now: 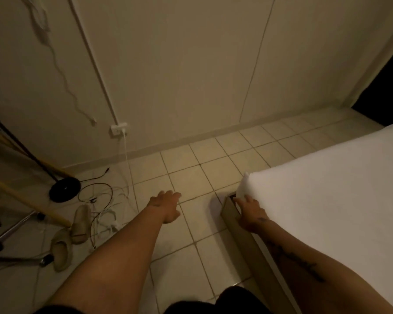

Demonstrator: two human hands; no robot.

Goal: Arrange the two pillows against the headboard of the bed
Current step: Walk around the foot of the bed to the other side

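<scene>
The bed (327, 189) with a white sheet fills the right side of the head view; its wooden frame (230, 211) shows at the near corner. My right hand (250, 211) rests at that corner, fingers touching the white sheet corner (244, 189) where it meets the frame. Over the tiled floor, my left hand (166, 206) reaches forward with spread fingers and holds nothing. No pillow and no headboard are in view.
Beige floor tiles (213, 168) run to a pale wall (168, 64) with a socket (118, 129) and a plugged white cable. At left lie tangled cables (98, 198), two slippers (80, 223), a black round stand base (65, 190) and metal legs.
</scene>
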